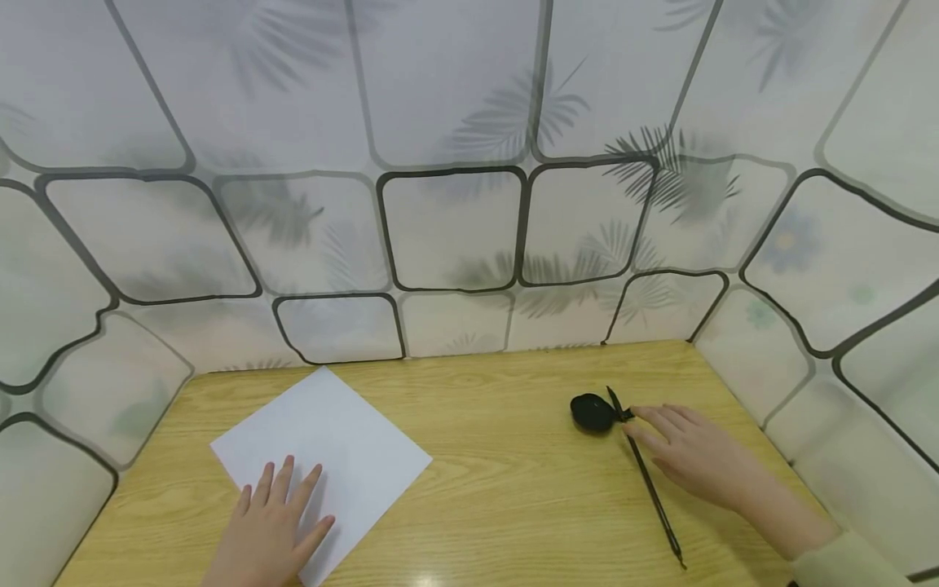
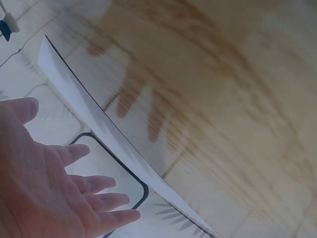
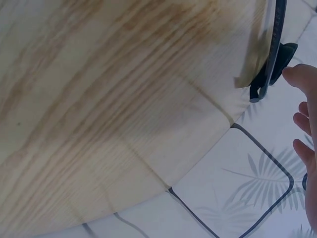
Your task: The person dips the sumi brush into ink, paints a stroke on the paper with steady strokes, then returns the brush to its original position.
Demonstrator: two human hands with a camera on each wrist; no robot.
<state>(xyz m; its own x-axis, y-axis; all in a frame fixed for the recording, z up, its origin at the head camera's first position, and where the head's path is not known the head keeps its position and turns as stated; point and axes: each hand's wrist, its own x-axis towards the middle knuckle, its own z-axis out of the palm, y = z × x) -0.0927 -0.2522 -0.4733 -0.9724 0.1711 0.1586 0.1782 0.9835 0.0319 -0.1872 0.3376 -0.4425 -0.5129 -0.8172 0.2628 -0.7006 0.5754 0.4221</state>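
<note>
A white sheet of paper lies at an angle on the left part of the table. Over its lower left edge is my left hand, fingers spread; the left wrist view shows this hand with nothing in it, beside the thin edge of the paper. To the right, a small round black dish has a dark brush leaning on its side tab, tip pointing away. My right hand reaches to that tab with fingers extended; whether the fingertips touch is unclear. In the right wrist view, the thumb sits close to the dish.
The yellow wood-grain table is glossy and reflects the hands. Patterned walls with dark outlines and leaf prints enclose it at the back and both sides. Bare wood lies between the paper and the dish.
</note>
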